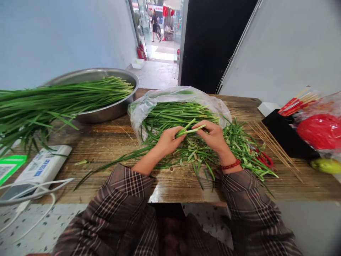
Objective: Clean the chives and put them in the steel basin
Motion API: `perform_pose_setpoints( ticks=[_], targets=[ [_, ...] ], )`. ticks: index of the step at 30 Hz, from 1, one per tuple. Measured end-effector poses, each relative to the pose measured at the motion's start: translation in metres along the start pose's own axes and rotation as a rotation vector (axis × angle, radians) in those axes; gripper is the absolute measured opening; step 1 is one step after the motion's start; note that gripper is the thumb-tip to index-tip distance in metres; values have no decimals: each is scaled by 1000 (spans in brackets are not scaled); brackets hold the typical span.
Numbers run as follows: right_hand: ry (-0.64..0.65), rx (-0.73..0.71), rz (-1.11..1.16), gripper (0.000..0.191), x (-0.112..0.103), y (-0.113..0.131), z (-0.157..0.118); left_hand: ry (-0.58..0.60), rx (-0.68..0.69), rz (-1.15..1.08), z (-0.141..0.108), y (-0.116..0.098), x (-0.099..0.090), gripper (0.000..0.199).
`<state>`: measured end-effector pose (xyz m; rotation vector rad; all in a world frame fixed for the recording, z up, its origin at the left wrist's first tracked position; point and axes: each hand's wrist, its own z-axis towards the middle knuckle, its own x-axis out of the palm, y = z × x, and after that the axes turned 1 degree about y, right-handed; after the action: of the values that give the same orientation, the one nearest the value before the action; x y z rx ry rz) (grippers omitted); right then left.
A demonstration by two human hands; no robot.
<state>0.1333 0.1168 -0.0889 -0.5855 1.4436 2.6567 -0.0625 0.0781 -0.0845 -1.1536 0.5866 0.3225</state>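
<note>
Chive stalks (189,131): a few, probably garlic chives, held between the two hands over the middle of the desk (106,138), on the near side of the plastic bag (137,112). Pale ends point rightward, one angled up and away.
Left hand (170,138): closed around the stalks a little below their pale ends; thumb and fingers wrap the green part.
Right hand (211,137): thumb and forefinger pinched on the pale end of one stalk; other fingers curled.
Leaf ends (106,165): long green blades trail leftward past the left wrist onto the desk; they appear to belong to the held stalks, though the forearm hides the join.
Handling (judged): very light; pale bases fairly crisp, leaves limp and easily creased. Probably slick if damp; hard squeezing would bruise them.
Hold point (judged): gather gently just below the pale bases, leaving the ends free for fingertips.
Bagged chives (176,112): thick bundle lying in the open bag, just beyond the hands.
Loose trimmings (195,153): wilted leaves and scraps beneath and right of the hands, reaching the red-handled scissors (266,159).
Steel basin (106,113): left rear, with another large chive bundle (93,91) overhanging its left side.
</note>
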Motion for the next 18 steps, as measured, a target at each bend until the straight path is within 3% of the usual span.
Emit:
perform_pose_setpoints(
  ticks=[2, 5, 8, 13, 16, 18],
  targets=[
    [10, 30, -54, 22, -1, -1, 0, 18, 14, -11, 0, -1, 0, 24],
    [-136, 117, -152, 34, -10, -13, 2, -49, -29, -37, 1, 0, -3, 29],
    [-247, 53, -308, 21, -20, -31, 4, -208, -132, -63, 3, 7, -6, 30],
    [-146, -16, -626, 22, -23, -51, 4, -424, -161, -84, 6, 16, -12, 22],
    [-129, -30, -716, 20, -22, -50, 3, -454, -136, -58, 6, 13, -13, 21],
    [-151, -52, -630, 17, -21, -46, 3, -448, -132, -71, 5, 11, -14, 24]
  ],
)
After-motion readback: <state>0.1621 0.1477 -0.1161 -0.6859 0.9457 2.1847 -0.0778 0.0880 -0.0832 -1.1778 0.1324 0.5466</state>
